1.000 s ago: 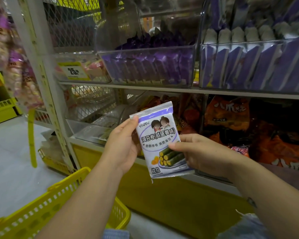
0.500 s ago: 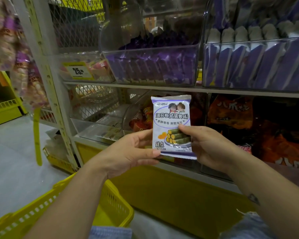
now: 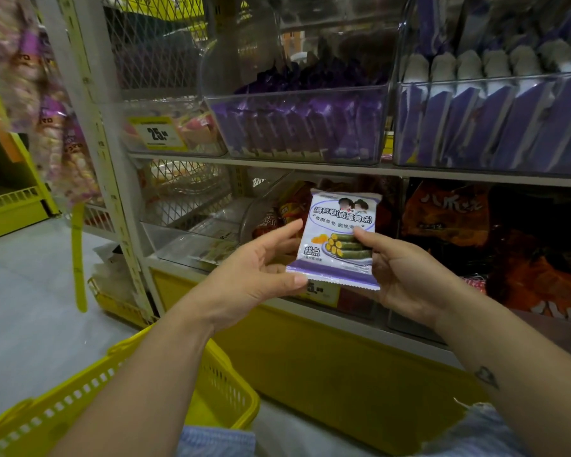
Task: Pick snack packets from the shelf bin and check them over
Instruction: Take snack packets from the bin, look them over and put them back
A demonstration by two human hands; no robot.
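Snack packet [image 3: 338,239] held upright before the shelf [image 3: 310,169]; right hand [image 3: 406,275] pinches its right edge, left hand [image 3: 257,272] its lower-left corner. Such light edge grips may let the slick film slip and drop.

one snack packet [image 3: 338,239], two hands [image 3: 254,275] [image 3: 406,275], one basket [image 3: 226,395]
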